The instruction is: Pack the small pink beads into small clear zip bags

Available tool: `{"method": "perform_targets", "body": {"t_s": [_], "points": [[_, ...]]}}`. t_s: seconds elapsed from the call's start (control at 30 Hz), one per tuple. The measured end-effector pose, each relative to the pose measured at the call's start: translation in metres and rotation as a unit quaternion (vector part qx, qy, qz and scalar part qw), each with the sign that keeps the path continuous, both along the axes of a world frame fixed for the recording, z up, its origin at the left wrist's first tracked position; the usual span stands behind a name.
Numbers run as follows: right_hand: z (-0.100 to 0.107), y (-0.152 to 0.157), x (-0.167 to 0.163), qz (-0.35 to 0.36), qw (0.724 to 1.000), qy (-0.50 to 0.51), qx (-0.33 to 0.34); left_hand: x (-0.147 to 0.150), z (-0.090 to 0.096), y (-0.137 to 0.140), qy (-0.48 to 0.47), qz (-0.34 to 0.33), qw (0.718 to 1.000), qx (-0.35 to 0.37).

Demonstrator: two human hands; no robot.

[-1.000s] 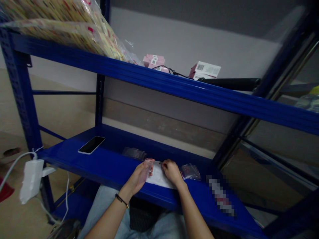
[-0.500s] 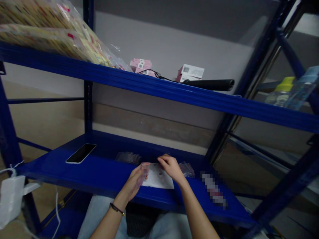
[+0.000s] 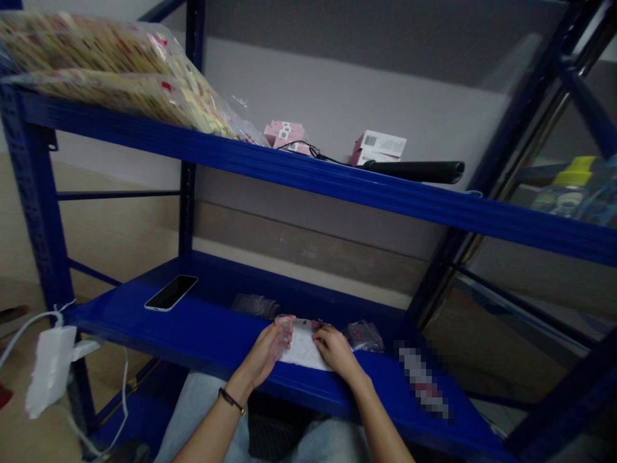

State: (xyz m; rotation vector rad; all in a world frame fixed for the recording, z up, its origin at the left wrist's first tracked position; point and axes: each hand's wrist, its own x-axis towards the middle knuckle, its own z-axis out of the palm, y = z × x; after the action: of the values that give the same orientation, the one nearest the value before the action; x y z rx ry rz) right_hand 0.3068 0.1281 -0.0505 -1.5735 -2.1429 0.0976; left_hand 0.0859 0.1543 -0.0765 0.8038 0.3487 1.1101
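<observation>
My left hand [image 3: 265,350], with a dark bracelet on its wrist, is closed on a small clear plastic bag [image 3: 285,326] at the left edge of a white sheet [image 3: 303,347]. The sheet lies on the blue shelf near its front edge. My right hand [image 3: 336,350] rests over the sheet's right side with its fingertips bent together; what they hold is too small to make out. Tiny reddish bits [image 3: 317,323] show by those fingertips. Just right of it lie small clear bags [image 3: 365,335] with reddish specks. Flat empty-looking clear bags [image 3: 254,305] are spread behind my left hand.
A phone [image 3: 172,292] lies at the left of the blue shelf [image 3: 202,337]. A pixelated item [image 3: 424,381] sits at the right. On the upper shelf are large filled plastic bags [image 3: 110,77], pink boxes [image 3: 288,135] and a black tube [image 3: 417,171]. A white power adapter [image 3: 51,370] hangs at left.
My right hand has come down and nearer over the sheet's right side. My left hand stays on the clear bag. The whole view has shifted slightly.
</observation>
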Motion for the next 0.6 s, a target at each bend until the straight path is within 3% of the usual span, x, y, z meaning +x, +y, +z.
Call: {"method": "perform_targets", "body": {"t_s": [0.1, 0.27, 0.37, 0.47, 0.6], "points": [[0.012, -0.002, -0.004, 0.007, 1.000, 0.024, 0.005, 0.000, -0.002, 0.000, -0.004, -0.005, 1.000, 0.009], [0.059, -0.006, -0.034, 0.052, 0.983, 0.172, 0.044, -0.003, 0.002, -0.004, -0.004, -0.011, 0.999, 0.032], [0.082, -0.006, -0.054, 0.110, 0.974, 0.193, 0.041, -0.005, 0.007, -0.007, -0.008, -0.019, 0.999, 0.035], [0.090, -0.008, -0.062, 0.144, 0.976, 0.164, 0.020, -0.007, 0.010, -0.010, -0.015, -0.035, 0.999, 0.034], [0.085, -0.024, -0.056, 0.143, 0.981, 0.129, -0.011, -0.006, 0.013, -0.012, 0.005, -0.071, 0.996, 0.061]]}}
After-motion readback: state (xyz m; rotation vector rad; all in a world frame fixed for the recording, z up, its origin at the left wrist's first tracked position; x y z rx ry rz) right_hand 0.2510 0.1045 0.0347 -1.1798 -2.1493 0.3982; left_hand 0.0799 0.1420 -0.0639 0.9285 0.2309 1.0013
